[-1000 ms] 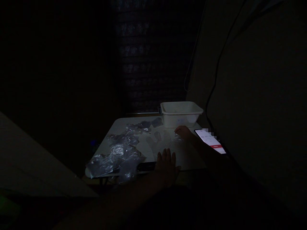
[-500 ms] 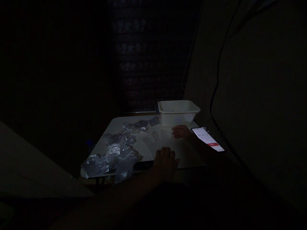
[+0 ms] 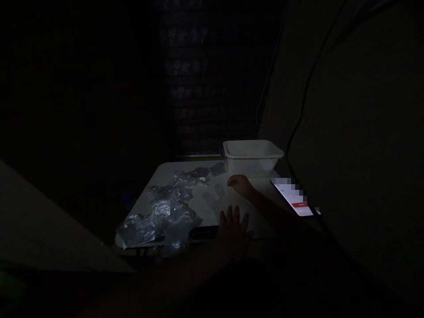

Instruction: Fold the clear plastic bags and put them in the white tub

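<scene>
A clear disposable plastic glove (image 3: 213,201) lies flat on the white table (image 3: 202,216), its fingers pointing away from me. My left hand (image 3: 232,227) rests palm down over the glove's near part, fingers spread and stretched out. Just beyond it, my right hand (image 3: 241,185) is closed, with fingertips and thumb together at the far right end of the glove, pinching one of its fingers; the dim light hides the exact grip. Crumpled clear plastic gloves (image 3: 162,207) cover the table's left side and hang over its near edge.
At the back right of the table stands a white plastic tub (image 3: 253,165). A lit phone (image 3: 294,198) lies at the right edge. Along the near edge is a dark object (image 3: 203,232). A cable (image 3: 303,106) runs down the right wall, and the room is very dark.
My right hand has moved left across the glove's far end and its fingers have closed up. My left hand's fingers have spread and flattened. The whole view has shifted slightly.
</scene>
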Demonstrator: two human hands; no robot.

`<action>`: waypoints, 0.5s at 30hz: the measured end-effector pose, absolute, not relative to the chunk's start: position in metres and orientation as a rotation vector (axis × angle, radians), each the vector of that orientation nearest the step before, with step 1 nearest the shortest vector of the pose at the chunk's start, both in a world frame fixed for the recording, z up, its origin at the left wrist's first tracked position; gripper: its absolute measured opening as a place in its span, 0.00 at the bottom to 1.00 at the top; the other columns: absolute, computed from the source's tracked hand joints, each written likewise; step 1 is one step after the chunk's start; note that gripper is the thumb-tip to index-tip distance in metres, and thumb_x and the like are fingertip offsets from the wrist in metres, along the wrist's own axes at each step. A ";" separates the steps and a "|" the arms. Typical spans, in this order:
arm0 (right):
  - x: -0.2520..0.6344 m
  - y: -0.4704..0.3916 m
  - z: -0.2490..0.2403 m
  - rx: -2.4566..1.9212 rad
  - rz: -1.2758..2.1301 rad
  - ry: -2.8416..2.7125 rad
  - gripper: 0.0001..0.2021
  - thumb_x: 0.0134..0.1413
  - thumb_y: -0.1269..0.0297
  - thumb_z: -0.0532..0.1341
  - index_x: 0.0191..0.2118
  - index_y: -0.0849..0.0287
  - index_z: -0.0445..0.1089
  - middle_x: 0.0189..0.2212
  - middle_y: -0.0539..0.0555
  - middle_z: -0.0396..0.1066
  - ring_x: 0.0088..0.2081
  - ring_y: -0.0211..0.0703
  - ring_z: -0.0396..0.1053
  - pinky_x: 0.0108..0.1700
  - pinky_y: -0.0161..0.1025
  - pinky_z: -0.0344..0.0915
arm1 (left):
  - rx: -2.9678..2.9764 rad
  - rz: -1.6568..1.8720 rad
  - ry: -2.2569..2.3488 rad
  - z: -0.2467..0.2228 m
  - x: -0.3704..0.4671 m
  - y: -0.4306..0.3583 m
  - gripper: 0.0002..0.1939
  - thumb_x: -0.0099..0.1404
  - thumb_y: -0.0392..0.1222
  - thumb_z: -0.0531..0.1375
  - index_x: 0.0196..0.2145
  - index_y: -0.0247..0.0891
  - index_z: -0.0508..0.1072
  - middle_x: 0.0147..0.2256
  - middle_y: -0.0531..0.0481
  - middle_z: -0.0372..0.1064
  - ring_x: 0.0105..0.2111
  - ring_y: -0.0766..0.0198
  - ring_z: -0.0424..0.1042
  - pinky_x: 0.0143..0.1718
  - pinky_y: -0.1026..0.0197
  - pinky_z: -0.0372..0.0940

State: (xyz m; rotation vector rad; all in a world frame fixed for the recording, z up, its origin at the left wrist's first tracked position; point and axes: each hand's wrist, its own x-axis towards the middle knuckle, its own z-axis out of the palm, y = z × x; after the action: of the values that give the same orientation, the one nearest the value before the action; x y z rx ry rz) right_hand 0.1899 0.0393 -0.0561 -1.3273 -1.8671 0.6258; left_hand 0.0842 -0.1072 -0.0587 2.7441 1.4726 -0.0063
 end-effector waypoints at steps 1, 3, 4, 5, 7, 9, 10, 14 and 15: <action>0.188 0.032 -0.055 -1.307 0.583 -2.031 0.09 0.33 0.78 0.52 0.15 0.60 0.65 0.19 0.50 0.67 0.27 0.37 0.65 0.37 0.35 0.59 | 2.731 -0.005 1.466 -0.058 0.084 -0.107 0.26 0.61 0.51 0.35 0.55 0.41 0.45 0.56 0.41 0.37 0.55 0.48 0.36 0.48 0.40 0.40; 0.181 0.019 -0.053 -1.282 0.508 -2.331 0.09 0.34 0.77 0.51 0.16 0.61 0.66 0.19 0.50 0.67 0.25 0.36 0.64 0.33 0.33 0.60 | 2.709 -0.010 1.460 -0.056 0.085 -0.108 0.26 0.61 0.51 0.35 0.55 0.40 0.45 0.56 0.40 0.37 0.55 0.48 0.36 0.48 0.40 0.40; 0.176 0.015 -0.053 -1.285 0.472 -2.433 0.10 0.35 0.77 0.50 0.18 0.61 0.67 0.20 0.51 0.68 0.26 0.36 0.65 0.33 0.32 0.59 | 2.706 -0.014 1.459 -0.056 0.085 -0.108 0.26 0.61 0.51 0.34 0.55 0.39 0.46 0.56 0.40 0.37 0.55 0.48 0.35 0.48 0.40 0.39; 0.172 0.014 -0.054 -1.289 0.429 -2.499 0.11 0.35 0.77 0.50 0.19 0.62 0.68 0.22 0.52 0.69 0.27 0.36 0.65 0.33 0.32 0.59 | 2.708 -0.019 1.462 -0.056 0.085 -0.108 0.27 0.61 0.51 0.34 0.55 0.39 0.46 0.56 0.40 0.37 0.55 0.48 0.35 0.48 0.40 0.39; 0.163 0.017 -0.056 -1.286 0.315 -2.560 0.13 0.35 0.78 0.49 0.24 0.63 0.69 0.27 0.54 0.69 0.32 0.37 0.65 0.37 0.32 0.59 | 2.714 -0.028 1.472 -0.057 0.084 -0.108 0.26 0.61 0.51 0.34 0.55 0.39 0.46 0.56 0.41 0.37 0.55 0.48 0.36 0.48 0.40 0.39; 0.156 0.025 -0.058 -1.270 0.204 -2.569 0.16 0.35 0.79 0.48 0.29 0.63 0.70 0.33 0.56 0.69 0.37 0.38 0.64 0.41 0.33 0.57 | 2.718 -0.025 1.470 -0.059 0.084 -0.108 0.26 0.61 0.51 0.34 0.55 0.40 0.46 0.57 0.41 0.36 0.55 0.48 0.36 0.48 0.40 0.40; 0.154 0.029 -0.059 -1.265 0.167 -2.568 0.18 0.35 0.80 0.48 0.32 0.62 0.69 0.36 0.56 0.68 0.40 0.39 0.62 0.42 0.34 0.57 | 2.717 -0.022 1.468 -0.060 0.084 -0.108 0.26 0.61 0.51 0.35 0.55 0.40 0.46 0.57 0.41 0.37 0.55 0.48 0.36 0.48 0.40 0.40; 0.162 0.035 -0.061 -1.324 0.084 -2.493 0.23 0.35 0.80 0.48 0.41 0.60 0.65 0.45 0.54 0.63 0.46 0.41 0.58 0.48 0.38 0.53 | 2.724 -0.004 1.465 -0.062 0.085 -0.105 0.26 0.61 0.51 0.36 0.55 0.40 0.46 0.56 0.40 0.37 0.55 0.47 0.36 0.48 0.40 0.40; 0.169 0.033 -0.059 -1.355 0.068 -2.448 0.23 0.36 0.80 0.48 0.42 0.60 0.65 0.45 0.54 0.62 0.47 0.41 0.58 0.48 0.38 0.52 | 2.731 0.001 1.463 -0.062 0.085 -0.104 0.26 0.61 0.51 0.36 0.55 0.40 0.46 0.56 0.40 0.37 0.55 0.47 0.37 0.47 0.40 0.40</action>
State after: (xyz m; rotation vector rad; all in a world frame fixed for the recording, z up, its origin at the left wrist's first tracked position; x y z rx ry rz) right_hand 0.1688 0.0328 -0.0595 -1.3549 -2.4478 0.0679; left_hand 0.0848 -0.1041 -0.0620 2.7306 1.4635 0.0006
